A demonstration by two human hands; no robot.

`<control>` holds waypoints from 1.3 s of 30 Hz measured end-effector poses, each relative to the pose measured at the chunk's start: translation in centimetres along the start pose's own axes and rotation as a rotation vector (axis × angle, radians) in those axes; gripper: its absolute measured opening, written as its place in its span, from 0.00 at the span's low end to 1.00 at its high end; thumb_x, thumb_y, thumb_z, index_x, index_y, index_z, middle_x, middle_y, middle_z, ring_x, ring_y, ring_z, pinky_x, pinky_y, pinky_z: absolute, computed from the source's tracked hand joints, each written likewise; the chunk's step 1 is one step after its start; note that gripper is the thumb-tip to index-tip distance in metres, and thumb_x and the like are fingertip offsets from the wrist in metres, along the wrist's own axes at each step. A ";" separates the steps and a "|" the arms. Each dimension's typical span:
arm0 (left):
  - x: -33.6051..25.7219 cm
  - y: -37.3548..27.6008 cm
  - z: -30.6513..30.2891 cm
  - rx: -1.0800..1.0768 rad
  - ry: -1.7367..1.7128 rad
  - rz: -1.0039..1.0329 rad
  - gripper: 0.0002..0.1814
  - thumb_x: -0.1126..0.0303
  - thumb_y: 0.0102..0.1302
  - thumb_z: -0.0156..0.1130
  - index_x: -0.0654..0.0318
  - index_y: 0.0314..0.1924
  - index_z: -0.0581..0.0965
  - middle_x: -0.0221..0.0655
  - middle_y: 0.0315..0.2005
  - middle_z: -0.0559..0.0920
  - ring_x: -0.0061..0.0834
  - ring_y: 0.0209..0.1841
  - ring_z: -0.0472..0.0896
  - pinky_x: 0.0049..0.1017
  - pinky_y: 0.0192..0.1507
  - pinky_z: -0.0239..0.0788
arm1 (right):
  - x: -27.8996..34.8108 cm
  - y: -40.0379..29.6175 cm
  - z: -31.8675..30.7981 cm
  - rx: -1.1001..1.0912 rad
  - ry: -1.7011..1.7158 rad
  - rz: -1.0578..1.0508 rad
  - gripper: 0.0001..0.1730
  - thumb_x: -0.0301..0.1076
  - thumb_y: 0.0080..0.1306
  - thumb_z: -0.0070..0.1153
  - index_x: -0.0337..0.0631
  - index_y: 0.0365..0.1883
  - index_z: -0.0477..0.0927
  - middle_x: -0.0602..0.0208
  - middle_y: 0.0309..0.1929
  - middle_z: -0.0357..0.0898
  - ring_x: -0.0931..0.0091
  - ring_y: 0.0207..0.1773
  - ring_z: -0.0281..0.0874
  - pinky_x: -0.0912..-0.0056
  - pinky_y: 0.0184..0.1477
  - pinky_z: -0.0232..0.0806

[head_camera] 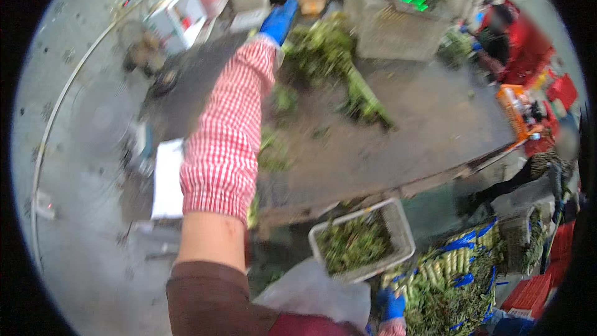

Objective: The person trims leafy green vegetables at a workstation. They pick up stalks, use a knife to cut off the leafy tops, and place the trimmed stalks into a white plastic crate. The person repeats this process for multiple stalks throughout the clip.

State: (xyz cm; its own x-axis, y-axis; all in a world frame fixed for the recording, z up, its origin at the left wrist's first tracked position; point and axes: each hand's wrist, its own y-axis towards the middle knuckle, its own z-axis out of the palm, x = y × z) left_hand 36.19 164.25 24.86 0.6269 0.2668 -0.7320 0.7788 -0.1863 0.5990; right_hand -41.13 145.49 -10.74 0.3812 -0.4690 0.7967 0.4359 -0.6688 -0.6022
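My left hand [280, 21], in a blue glove below a red-and-white checked sleeve, reaches over the far edge of the dark tabletop [419, 116]. Its fingers look stretched out, with nothing visible in them. Just right of it lies a pile of leafy green stalks [326, 46], one thick stalk pointing towards me. Low in the view, my right hand [392, 305], gloved in blue, is at the left side of stacked leafy vegetable bundles [447, 284] tied with blue bands. Blur and overlap hide whether it grips a bundle.
A crate of loose greens [408, 238] stands below the near table edge. Behind the pile is a large grey foam box [401, 32]. White paper [168, 182] lies left of my sleeve. An orange basket [513, 109] sits by the right edge; a person in dark clothing [494, 42] is beyond.
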 end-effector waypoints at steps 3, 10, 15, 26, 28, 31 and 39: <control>3.0 -9.2 -5.6 0.302 0.081 -0.354 0.42 0.37 0.64 0.51 0.74 0.58 0.71 0.55 0.55 0.76 0.47 0.57 0.74 0.34 0.61 0.61 | 2.5 -2.8 1.3 -0.002 0.095 0.209 0.18 0.40 0.64 0.61 0.35 0.42 0.73 0.59 0.30 0.81 0.69 0.25 0.80 0.67 0.24 0.72; 12.5 -36.4 -17.6 0.553 0.997 -1.009 0.40 0.41 0.58 0.56 0.69 0.58 0.73 0.56 0.56 0.74 0.50 0.60 0.73 0.40 0.60 0.65 | -0.7 -0.1 2.2 0.139 -0.259 0.148 0.19 0.36 0.64 0.61 0.38 0.46 0.67 0.60 0.32 0.80 0.70 0.26 0.80 0.71 0.23 0.69; 11.8 -38.7 -14.7 0.278 1.069 -1.050 0.34 0.46 0.54 0.64 0.65 0.53 0.75 0.54 0.50 0.78 0.47 0.54 0.77 0.41 0.54 0.70 | 0.5 2.0 5.9 0.270 -0.322 0.115 0.20 0.32 0.64 0.60 0.37 0.51 0.68 0.64 0.36 0.80 0.73 0.28 0.80 0.75 0.25 0.69; 1.0 -46.5 -9.4 0.061 -0.331 -0.865 0.22 0.57 0.63 0.65 0.68 0.47 0.77 0.31 0.39 0.81 0.23 0.38 0.76 0.27 0.43 0.70 | 9.4 -8.8 18.8 0.660 -0.094 0.010 0.17 0.33 0.65 0.56 0.34 0.50 0.78 0.60 0.49 0.80 0.71 0.52 0.77 0.65 0.51 0.71; -2.8 -48.8 -5.1 0.069 -0.488 -0.850 0.23 0.56 0.63 0.65 0.68 0.49 0.76 0.31 0.40 0.81 0.23 0.39 0.77 0.26 0.44 0.71 | 9.6 -10.1 18.5 0.738 0.207 0.184 0.23 0.37 0.64 0.59 0.36 0.56 0.75 0.64 0.48 0.80 0.74 0.48 0.78 0.68 0.50 0.71; -7.8 -51.2 1.5 0.110 -0.663 -0.754 0.26 0.56 0.63 0.65 0.67 0.53 0.74 0.30 0.42 0.81 0.25 0.43 0.78 0.27 0.46 0.71 | 8.1 -9.6 15.7 0.751 0.390 0.357 0.30 0.37 0.63 0.59 0.34 0.61 0.68 0.53 0.56 0.74 0.63 0.58 0.75 0.59 0.56 0.71; -13.8 -53.9 13.2 0.379 -1.123 -0.713 0.27 0.53 0.60 0.66 0.65 0.52 0.74 0.35 0.40 0.81 0.29 0.41 0.80 0.30 0.46 0.73 | 11.3 -10.9 6.0 0.470 0.364 -0.055 0.33 0.19 0.50 0.66 0.29 0.56 0.70 0.59 0.45 0.79 0.71 0.44 0.80 0.69 0.47 0.74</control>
State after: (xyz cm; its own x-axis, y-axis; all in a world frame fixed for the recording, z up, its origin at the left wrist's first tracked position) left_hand -14.13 158.14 -1.63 -0.3641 -0.4511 -0.8148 0.7811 -0.6244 -0.0033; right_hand -36.69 150.99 4.51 0.0801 -0.6642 0.7433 0.7926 -0.4097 -0.4516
